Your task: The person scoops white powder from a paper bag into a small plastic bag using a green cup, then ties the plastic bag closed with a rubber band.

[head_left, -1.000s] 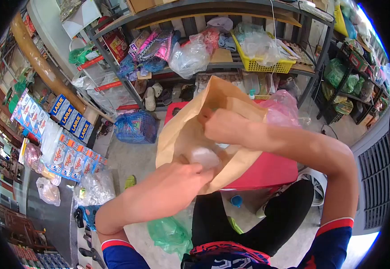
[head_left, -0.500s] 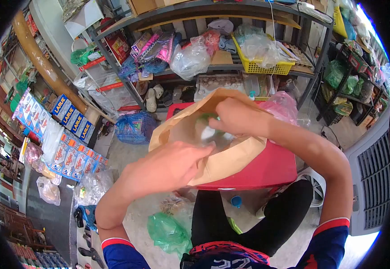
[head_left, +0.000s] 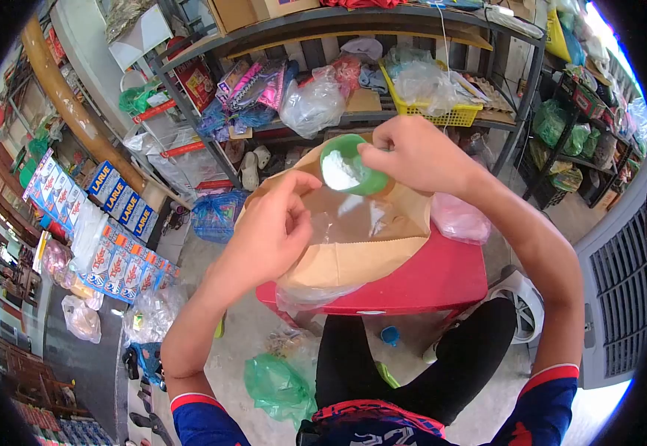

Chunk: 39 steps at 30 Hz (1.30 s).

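Observation:
My right hand [head_left: 424,152] grips a green cup [head_left: 368,181] by its rim. White powder [head_left: 340,172] lies in the cup, which is tilted above the mouth of a brown paper bag [head_left: 361,262]. Some white powder and clear plastic show inside the bag, though its bottom is hard to make out. Beside the cup, over the bag's left side, my left hand [head_left: 268,234] has its fingers loosely bent and apart, with nothing visible in them. The bag rests on a red table [head_left: 442,279], and clear plastic sticks out under its front edge.
A pink plastic bag [head_left: 459,217] sits right of the paper bag. Behind stands a metal shelf with a yellow basket [head_left: 442,114]. On the floor are a blue cup [head_left: 389,336] and a green plastic bag [head_left: 279,386]. A grey slatted unit [head_left: 624,297] stands at the right.
My right hand has risen out of the bag with the green cup holding white powder. My left hand has moved up and left, off the bag's front edge toward the cup.

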{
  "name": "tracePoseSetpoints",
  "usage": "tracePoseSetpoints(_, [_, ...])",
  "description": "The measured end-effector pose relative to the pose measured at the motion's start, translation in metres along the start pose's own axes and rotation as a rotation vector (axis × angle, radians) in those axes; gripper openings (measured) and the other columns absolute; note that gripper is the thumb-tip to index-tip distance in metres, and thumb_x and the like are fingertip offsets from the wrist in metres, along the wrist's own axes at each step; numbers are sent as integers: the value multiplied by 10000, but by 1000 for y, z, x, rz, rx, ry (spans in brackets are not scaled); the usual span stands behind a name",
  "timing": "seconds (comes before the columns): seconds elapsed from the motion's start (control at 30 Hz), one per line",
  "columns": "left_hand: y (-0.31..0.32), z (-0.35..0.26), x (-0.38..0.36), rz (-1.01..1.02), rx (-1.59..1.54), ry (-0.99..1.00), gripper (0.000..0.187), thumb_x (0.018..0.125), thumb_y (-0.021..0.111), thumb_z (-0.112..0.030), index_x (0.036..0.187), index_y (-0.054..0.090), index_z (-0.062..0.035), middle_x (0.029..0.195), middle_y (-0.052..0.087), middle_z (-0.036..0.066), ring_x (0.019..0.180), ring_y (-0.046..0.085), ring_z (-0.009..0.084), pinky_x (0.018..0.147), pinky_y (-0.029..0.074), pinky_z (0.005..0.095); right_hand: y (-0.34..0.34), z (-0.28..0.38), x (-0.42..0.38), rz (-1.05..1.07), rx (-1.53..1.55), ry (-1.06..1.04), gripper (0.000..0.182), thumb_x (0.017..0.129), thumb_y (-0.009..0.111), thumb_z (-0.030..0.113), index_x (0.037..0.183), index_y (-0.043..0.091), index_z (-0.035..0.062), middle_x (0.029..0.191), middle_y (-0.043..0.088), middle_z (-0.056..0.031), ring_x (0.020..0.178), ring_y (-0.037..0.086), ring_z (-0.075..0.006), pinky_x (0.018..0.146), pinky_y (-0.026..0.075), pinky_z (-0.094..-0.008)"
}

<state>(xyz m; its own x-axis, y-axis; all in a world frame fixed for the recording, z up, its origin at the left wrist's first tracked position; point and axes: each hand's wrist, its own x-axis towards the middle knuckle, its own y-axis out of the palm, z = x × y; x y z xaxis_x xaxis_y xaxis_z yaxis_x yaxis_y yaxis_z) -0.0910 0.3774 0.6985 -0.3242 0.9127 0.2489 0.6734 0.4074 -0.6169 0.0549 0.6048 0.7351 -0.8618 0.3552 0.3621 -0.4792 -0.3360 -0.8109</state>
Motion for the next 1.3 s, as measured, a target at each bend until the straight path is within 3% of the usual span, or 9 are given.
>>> tracePoseSetpoints(0.03, [-1,4,1,4,5,-2,374,925,580,57,1291,545,-14,788,577,-6,674,559,33,591,436,233,-4,4,-1,-12,-3,-2,521,896,662,402,658,657,-61,637,600,-287,632,643,-443,712,548,-499])
tracePoseSetpoints(0.17, [-12,3,6,104,114,-55,309,929,629,19,1233,583,-12,783,596,13,666,582,60,590,450,253,-9,11,-5,-43,-19,-54,519,892,663,402,669,657,-67,629,596,-286,628,642,-442,706,551,-494])
tracePoseSetpoints(0.37, [-7,5,23,73,311,-10,257,916,687,-100,1136,666,32,814,703,93,689,672,183,643,534,361,-5,8,-9,-50,-27,-63,504,886,677,396,689,668,-68,622,593,-281,620,642,-432,698,553,-484])
tracePoseSetpoints(0.47, [-11,-8,28,273,541,-52,256,925,710,-156,1071,722,54,820,742,116,733,716,199,674,555,374,-8,8,-11,-58,-14,-47,495,881,684,391,686,671,-64,622,594,-278,620,643,-431,693,552,-481])
tracePoseSetpoints(0.57, [-6,-3,39,305,446,-65,226,929,712,-137,1022,749,66,792,748,130,744,734,190,656,559,363,-11,7,-13,-59,-11,-34,490,880,689,388,689,674,-63,625,598,-276,619,643,-428,688,549,-479])
tracePoseSetpoints(0.77, [-5,13,60,-132,343,75,173,933,683,-73,1010,735,73,774,739,127,652,700,156,607,545,335,-19,2,-15,-125,2,-42,491,881,692,394,717,693,-69,639,611,-279,636,653,-428,689,548,-480])
tracePoseSetpoints(0.93, [-1,10,61,-35,325,-38,205,944,672,-77,1094,711,57,772,743,106,619,686,164,585,524,327,-12,-2,-12,-123,-55,-83,430,903,709,340,729,649,-49,659,608,-234,613,616,-369,645,504,-445])
tracePoseSetpoints(1.1, [6,2,51,-106,299,-67,265,890,720,-82,1116,663,43,820,725,102,696,694,182,640,533,353,-4,-1,-7,-179,-117,-121,441,880,720,363,724,652,-44,658,616,-243,637,628,-415,665,518,-472])
tracePoseSetpoints(1.3, [12,13,39,-249,517,340,187,820,751,-32,954,622,-9,970,635,118,910,676,269,795,537,402,-3,0,-5,-235,-122,-158,437,872,729,354,717,647,-47,648,610,-251,630,628,-422,660,521,-477])
